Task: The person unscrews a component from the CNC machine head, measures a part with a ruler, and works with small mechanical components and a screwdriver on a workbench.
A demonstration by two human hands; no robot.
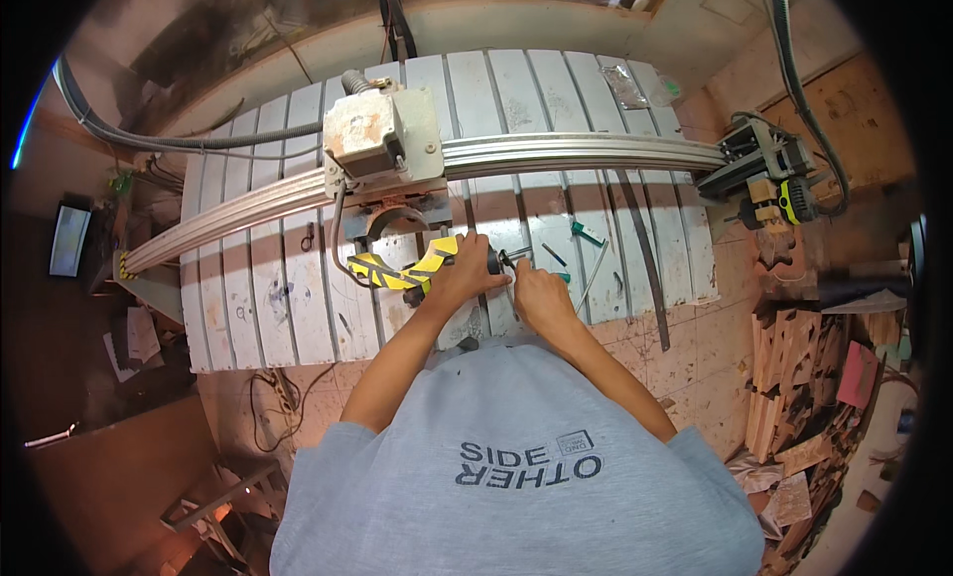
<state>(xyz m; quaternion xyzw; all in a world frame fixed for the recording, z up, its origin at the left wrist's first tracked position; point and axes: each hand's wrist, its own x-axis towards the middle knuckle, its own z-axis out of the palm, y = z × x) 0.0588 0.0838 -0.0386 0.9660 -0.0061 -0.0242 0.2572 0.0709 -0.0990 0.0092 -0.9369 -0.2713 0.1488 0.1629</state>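
Observation:
My left hand is closed around a dark, round-ended tool body lying near the table's front edge; most of it is hidden under the fingers. My right hand is pinched at the end of that body, on a small thin dark piece whose kind I cannot make out. Left of my left hand is a yellow-and-black striped curved piece. Just beyond it, a round clamp hangs with nothing in its ring. Green-handled screwdrivers and a thin metal rod lie right of my hands.
A metal gantry beam spans the slatted white table, carrying a dusty motor box. A long dark strip lies at right. Wood offcuts are piled on the right; a cable lies on the floor at left.

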